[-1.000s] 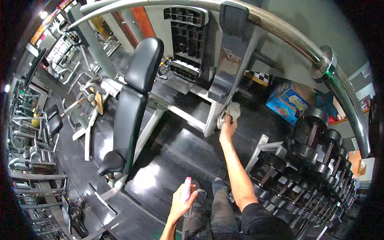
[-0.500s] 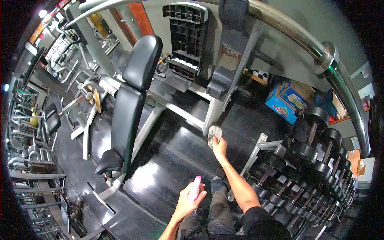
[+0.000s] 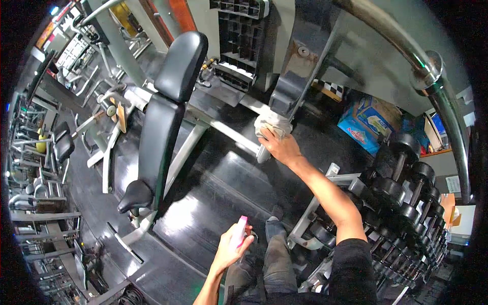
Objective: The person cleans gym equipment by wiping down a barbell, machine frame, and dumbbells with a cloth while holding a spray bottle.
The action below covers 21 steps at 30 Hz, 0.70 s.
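My right hand [image 3: 282, 148] is closed on a pale, crumpled rag [image 3: 272, 123]. It presses the rag against the lower part of an upright on a gym machine's light metal frame [image 3: 263, 154], just under a black pad [image 3: 287, 94]. Lower in the view, my left hand [image 3: 229, 250] grips a spray bottle [image 3: 239, 231] with a pink and white top, held over my legs. Most of the bottle's body is hidden by the hand and fingers.
A black padded bench [image 3: 161, 114] stands to the left. At right is a rack of dumbbells [image 3: 394, 173], with cardboard boxes [image 3: 367, 124] behind it. A thick chrome bar [image 3: 389, 30] curves overhead. Black rubber flooring [image 3: 218, 188] lies between the bench and rack.
My right hand has moved up and forward with the rag, from the frame's lower end to higher on the upright. My left hand, still gripping the spray bottle, has shifted slightly left.
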### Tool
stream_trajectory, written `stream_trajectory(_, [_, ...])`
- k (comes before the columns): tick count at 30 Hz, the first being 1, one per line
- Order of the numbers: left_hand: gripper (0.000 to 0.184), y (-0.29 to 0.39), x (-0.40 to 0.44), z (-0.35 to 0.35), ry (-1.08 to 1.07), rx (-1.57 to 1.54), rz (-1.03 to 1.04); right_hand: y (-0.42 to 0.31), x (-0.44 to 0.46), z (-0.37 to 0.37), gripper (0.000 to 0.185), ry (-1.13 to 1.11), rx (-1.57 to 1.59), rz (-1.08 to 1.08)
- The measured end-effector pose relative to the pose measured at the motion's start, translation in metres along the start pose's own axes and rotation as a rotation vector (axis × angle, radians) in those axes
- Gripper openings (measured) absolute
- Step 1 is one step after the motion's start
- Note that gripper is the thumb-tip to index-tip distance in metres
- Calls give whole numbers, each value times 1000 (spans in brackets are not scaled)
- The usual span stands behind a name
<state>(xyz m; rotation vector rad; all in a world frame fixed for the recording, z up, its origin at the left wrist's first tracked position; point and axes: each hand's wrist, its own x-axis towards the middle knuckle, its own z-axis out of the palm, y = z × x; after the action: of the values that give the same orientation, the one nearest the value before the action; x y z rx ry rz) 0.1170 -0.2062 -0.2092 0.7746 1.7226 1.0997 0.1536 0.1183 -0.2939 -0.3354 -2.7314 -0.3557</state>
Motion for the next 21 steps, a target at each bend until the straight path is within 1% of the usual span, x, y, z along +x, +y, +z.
stream_trajectory(2, [50,-3,-2,3,6,10,17,-3,-11,22,25,-131,61,-75])
stream_trajectory(3, [50,-4,-2,3,-7,13,18,-5,-26,51,28,-14,38,-137])
stream_trajectory(4, [51,-6,-3,3,-20,17,18,-11,-36,67,28,-9,40,-137])
stream_trajectory(6, [52,-5,-2,4,-24,22,14,-26,-55,95,30,-245,32,-211])
stream_trajectory(7, [50,-6,-3,4,-29,50,31,-40,-69,124,26,-169,-74,-206])
stream_trajectory(8, [47,-7,-4,5,-36,81,44,-51,-91,166,23,-250,201,-38])
stream_trajectory(9, [25,1,-6,8,17,21,9,-55,-101,159,22,-364,297,-25])
stream_trajectory(10, [25,3,-9,8,15,32,6,-58,-108,145,22,-475,391,-10])
stream_trajectory(12, [26,5,-11,7,24,6,37,-59,-127,116,25,-645,690,445])
stream_trajectory(14, [26,1,-13,7,32,-25,43,-58,-155,106,30,-612,958,814])
stream_trajectory(16, [26,0,-15,7,7,-21,19,-66,-221,151,36,-247,1381,1039])
stream_trajectory(17, [26,1,-15,7,5,-27,22,-61,-212,104,42,-163,1632,1113])
stream_trajectory(18, [26,1,-15,7,-4,-36,5,-56,-205,77,42,-164,1625,1115])
stream_trajectory(20, [26,1,-14,8,-22,-46,-12,-46,-194,36,44,107,2160,1542])
stream_trajectory(21, [26,-1,-12,9,-22,-32,18,-36,-186,20,45,56,2170,1947])
